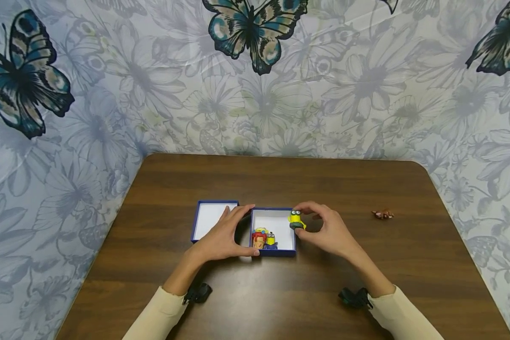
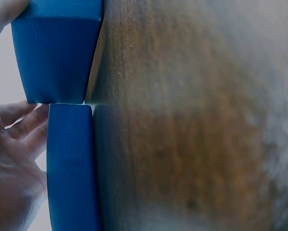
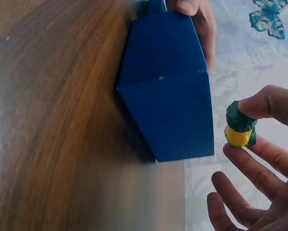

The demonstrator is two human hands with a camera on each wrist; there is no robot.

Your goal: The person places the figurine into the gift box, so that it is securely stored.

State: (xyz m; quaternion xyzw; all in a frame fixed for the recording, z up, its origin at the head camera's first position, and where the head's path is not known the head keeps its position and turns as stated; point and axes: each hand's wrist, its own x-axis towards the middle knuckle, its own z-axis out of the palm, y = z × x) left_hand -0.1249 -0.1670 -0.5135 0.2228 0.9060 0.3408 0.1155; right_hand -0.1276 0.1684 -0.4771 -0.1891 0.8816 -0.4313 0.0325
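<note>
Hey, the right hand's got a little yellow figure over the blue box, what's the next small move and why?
Probably lower the yellow figure into the open white floor of the blue box and release. The right hand pinches it just above the box's right rim, two small figures already lie in the near-left corner, and the left hand steadies the box's left side.

Yellow minion figure [image 1: 296,219] above blue box [image 1: 273,253]

Both arms wear long cream sleeves [image 1: 401,316] of a soft, plain fabric, ending just short of the wrists. A small black device [image 1: 197,293] is strapped under the left wrist, and a matching black device [image 1: 354,297] sits under the right wrist. The left hand [image 1: 223,236] and right hand [image 1: 329,231] are bare, with no rings or gloves to be seen.
</note>
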